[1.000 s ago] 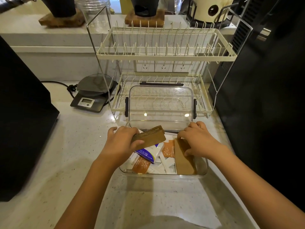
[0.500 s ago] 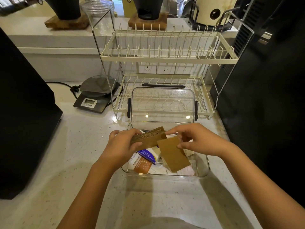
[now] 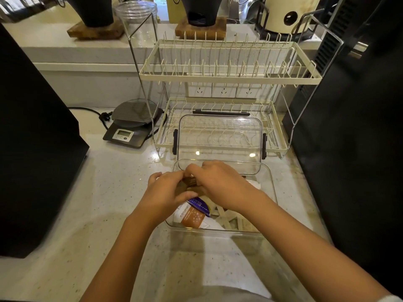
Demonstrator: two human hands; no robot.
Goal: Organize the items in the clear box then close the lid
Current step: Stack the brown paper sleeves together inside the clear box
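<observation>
This is a kitchen. A white dish rack [image 3: 229, 68] with two shelves stands on a pale, speckled counter [image 3: 87, 203]. A small kitchen scale [image 3: 133, 125] with a little screen sits just beside the rack. Wall sockets [image 3: 222, 91] show behind the rack. On the ledge at the back stand a clear jar [image 3: 137, 20] and dark pots on wooden boards [image 3: 93, 31].

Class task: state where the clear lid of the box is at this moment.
The clear lid stands open behind the clear box, leaning against the dish rack, right of the scale.
</observation>
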